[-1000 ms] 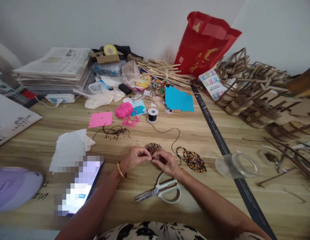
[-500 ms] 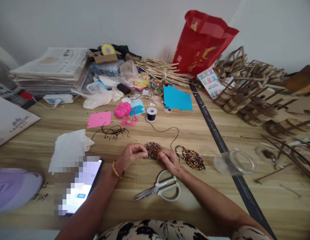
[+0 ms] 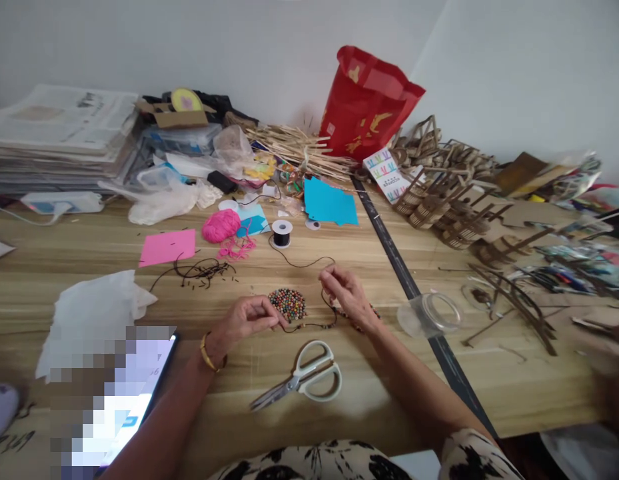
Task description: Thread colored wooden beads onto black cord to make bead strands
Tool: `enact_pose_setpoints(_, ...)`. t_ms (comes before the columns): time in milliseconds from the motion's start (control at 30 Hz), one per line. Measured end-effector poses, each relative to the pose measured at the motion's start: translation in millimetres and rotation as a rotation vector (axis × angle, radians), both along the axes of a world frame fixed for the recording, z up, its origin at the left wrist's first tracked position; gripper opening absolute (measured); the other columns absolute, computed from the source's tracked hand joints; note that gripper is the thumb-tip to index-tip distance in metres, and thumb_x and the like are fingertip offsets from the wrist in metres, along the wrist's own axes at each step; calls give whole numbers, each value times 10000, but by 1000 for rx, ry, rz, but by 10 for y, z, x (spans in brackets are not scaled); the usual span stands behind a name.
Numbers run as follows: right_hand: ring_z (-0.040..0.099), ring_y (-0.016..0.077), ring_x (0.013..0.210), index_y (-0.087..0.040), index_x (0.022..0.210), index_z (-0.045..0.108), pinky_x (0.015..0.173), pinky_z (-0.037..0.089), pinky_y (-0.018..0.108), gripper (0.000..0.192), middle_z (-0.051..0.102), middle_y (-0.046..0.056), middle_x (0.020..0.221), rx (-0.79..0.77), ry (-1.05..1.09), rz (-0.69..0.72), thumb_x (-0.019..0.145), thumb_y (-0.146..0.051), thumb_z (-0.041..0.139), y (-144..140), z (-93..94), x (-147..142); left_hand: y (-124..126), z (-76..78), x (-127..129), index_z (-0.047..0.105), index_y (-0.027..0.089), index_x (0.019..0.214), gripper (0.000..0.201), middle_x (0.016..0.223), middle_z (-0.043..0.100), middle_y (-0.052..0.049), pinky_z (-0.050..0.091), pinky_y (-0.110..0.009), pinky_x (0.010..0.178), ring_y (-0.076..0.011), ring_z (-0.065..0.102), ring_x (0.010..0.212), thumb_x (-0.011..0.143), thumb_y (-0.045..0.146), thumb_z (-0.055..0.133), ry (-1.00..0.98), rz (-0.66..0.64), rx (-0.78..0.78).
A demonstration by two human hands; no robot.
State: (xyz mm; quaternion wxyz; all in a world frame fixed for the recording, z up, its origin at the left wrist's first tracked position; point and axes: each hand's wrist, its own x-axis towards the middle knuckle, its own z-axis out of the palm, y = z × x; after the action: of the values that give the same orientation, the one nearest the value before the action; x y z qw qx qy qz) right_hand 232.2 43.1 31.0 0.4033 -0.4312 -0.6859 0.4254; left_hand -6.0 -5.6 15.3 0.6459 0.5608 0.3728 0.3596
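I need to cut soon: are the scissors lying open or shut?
Shut, or nearly: the scissors lie flat on the table with their blades together in one point.

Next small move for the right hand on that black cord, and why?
Probably draw the right hand further away to take up slack: the black cord sags in a loop between it and the left hand, which pins the bead disc.

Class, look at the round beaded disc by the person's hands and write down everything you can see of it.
The beaded disc is a small flat round mat of tightly packed beads, red, brown, green and pale, seemingly wooden. It lies flat on the wooden table. The left hand pinches its near edge, where a dark cord trails toward the right hand.
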Motion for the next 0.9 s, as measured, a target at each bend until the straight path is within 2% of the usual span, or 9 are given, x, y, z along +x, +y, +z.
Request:
enact_pose_setpoints(167, 513, 98, 622, -152, 824, 585, 558, 370, 198, 74, 574, 1, 703, 187, -398, 203, 835, -203, 534, -35, 127, 103, -11, 27, 20, 576, 118, 707, 190, 749, 720, -74, 487, -253, 643, -129, 630, 649, 733, 285, 664, -29, -45, -30)
enact_pose_setpoints(233, 527, 98, 625, -156, 856, 594, 573, 380, 197, 71, 593, 6, 732, 212, -501, 285, 813, -136, 542, -107, 132, 104, -26, 47, 31, 584, 115, 710, 179, 765, 720, -77, 493, -259, 656, -136, 640, 672, 736, 274, 663, -49, -57, -31)
enact_pose_setpoints(333, 546, 103, 637, -172, 872, 610, 595, 390, 201, 100, 604, 14, 779, 268, -583, 383, 792, -121, 577, -255, 109, 52, -49, 59, 46, 581, 117, 721, 179, 830, 721, -90, 503, -275, 674, -148, 655, 704, 734, 274, 667, -119, -84, -47)
enact_pose_setpoints(467, 582, 129, 791, -197, 937, 619, 655, 416, 195, 161, 606, 35, 895, 293, -533, 519, 789, -136, 605, -428, 57, -64, -66, 53, 64, 558, 122, 736, 186, 909, 715, -109, 507, -295, 691, -170, 673, 739, 750, 280, 653, -169, -94, -55)
enact_pose_setpoints(533, 581, 129, 804, -203, 948, 618, 673, 417, 193, 146, 598, 30, 872, 298, -532, 535, 811, -164, 588, -473, 25, -110, -70, 53, 72, 540, 125, 745, 179, 923, 711, -109, 504, -291, 684, -175, 678, 743, 771, 277, 632, -176, -84, -50)
enact_pose_setpoints(633, 572, 116, 758, -202, 867, 616, 660, 405, 183, 92, 585, 13, 809, 298, -558, 537, 839, -156, 541, -498, -32, -133, -78, 50, 88, 507, 133, 760, 170, 896, 710, -102, 499, -280, 652, -170, 677, 716, 806, 273, 592, -194, -51, -47)
enact_pose_setpoints(733, 540, 94, 655, -192, 812, 591, 603, 383, 172, 86, 569, -6, 761, 266, -593, 500, 823, -130, 532, -508, -89, -108, -83, 18, 104, 487, 140, 788, 161, 858, 704, -88, 499, -280, 638, -163, 668, 698, 829, 277, 562, -219, -39, -53)
enact_pose_setpoints(900, 495, 85, 566, -189, 836, 582, 546, 349, 175, 118, 580, -23, 707, 175, -677, 415, 770, -96, 550, -531, -111, -25, -71, -79, 115, 492, 138, 798, 166, 754, 677, -49, 493, -278, 648, -141, 637, 669, 830, 288, 558, -235, -58, -36)
